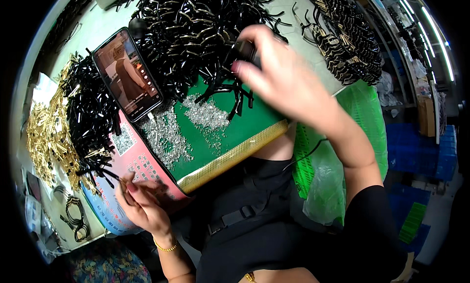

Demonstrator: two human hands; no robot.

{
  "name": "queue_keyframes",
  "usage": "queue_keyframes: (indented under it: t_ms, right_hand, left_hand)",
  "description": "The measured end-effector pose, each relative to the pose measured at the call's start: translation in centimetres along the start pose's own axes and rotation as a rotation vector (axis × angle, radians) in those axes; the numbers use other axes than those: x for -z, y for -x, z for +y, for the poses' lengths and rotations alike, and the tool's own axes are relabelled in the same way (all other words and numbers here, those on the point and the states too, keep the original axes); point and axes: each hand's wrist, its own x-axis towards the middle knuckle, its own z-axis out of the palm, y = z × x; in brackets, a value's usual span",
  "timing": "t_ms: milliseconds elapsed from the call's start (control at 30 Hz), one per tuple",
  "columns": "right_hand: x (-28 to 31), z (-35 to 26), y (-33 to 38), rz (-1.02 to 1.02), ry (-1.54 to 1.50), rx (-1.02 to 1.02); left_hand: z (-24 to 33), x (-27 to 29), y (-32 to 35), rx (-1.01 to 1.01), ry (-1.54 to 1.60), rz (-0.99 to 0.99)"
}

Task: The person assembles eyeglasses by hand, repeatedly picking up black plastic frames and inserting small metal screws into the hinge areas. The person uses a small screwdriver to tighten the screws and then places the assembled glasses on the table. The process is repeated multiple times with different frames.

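Right hand [284,75], blurred, closed around a dark tool [245,50] at the far edge of the green mat [245,119], beside the black parts heap [196,28]. Left hand [139,200], near left, pinching a thin gold piece [147,185] over the pink card [139,155]. Silver screws [205,114] scattered mid-mat; phone [127,75] leaning left; gold pieces [46,136] far left. Bare mat only along the gold-trimmed near edge.

One phone [128,73], one green mat [230,131], two hands at work: left [142,202], right [284,75]. Black strips [196,23], gold pieces [46,136] and silver screws [166,136] lie in heaps beyond counting.
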Motion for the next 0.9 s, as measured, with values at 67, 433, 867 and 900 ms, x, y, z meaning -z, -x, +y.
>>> queue_keyframes:
  t_ms: [67, 433, 867, 900]
  right_hand:
    - [-0.6, 3.1, -2.0, -0.011, 0.120, -0.107]
    - [0.6, -2.4, -0.8, 0.242, -0.364, -0.179]
    - [-3.1, -11.1, 5.2, -0.867, -0.517, -0.018]
    - [-2.5, -10.4, 5.8, -0.772, -0.354, 0.075]
  left_hand:
    - [-0.6, -0.3, 0.1, 0.010, 0.075, 0.002]
    - [0.1, 1.2, 0.0, -0.031, 0.119, -0.009]
    - [-1.1, 2.4, -0.8, -0.174, -0.192, -0.209]
    - [-1.2, 2.2, -1.1, -0.263, -0.275, -0.231]
